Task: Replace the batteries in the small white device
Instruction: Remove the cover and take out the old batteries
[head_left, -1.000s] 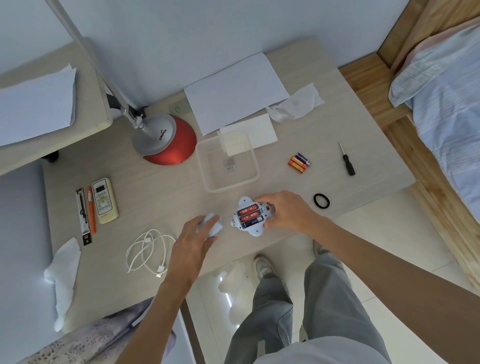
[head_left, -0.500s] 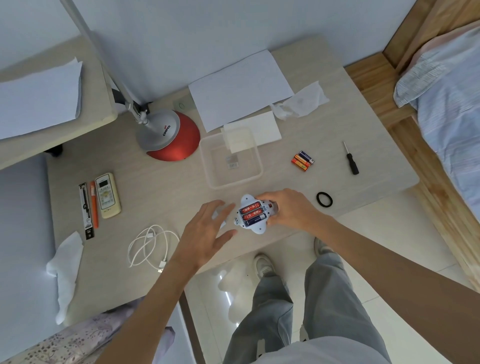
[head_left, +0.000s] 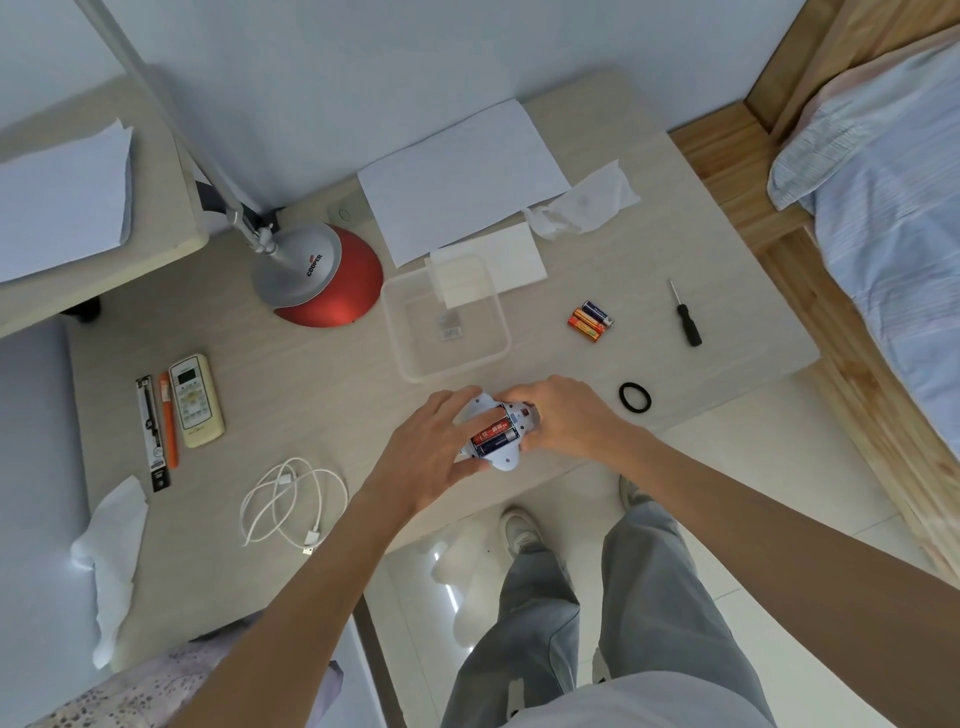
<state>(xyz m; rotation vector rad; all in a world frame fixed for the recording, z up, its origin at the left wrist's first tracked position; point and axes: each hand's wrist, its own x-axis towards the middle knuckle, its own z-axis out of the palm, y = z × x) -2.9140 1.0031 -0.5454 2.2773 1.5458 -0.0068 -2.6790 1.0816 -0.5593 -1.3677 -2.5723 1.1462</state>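
Head camera, looking down: a person's left hand (head_left: 434, 449) and right hand (head_left: 563, 415) both grip the small white device (head_left: 503, 458) from opposite ends, fingers curled round its body, just above the bench (head_left: 311, 395) and close to its near edge. The device's compartment lies open, with red and blue fitted batteries (head_left: 493, 436) showing; their print is too small to read. The only legible writing is "COOPER" on the silver-and-red lamp base (head_left: 322, 273) by the wall. Three loose batteries (head_left: 590, 319), orange and blue, lie right of a clear plastic tray (head_left: 501, 317), with a black-handled screwdriver (head_left: 687, 322) farther right, near the bench's right edge. A black ring (head_left: 635, 397) sits just beside the right wrist, close to the front edge. On the left, a remote control (head_left: 197, 400) and a coiled white cable (head_left: 291, 504) lie well apart from the hands, with bare bench top between them and the tray.
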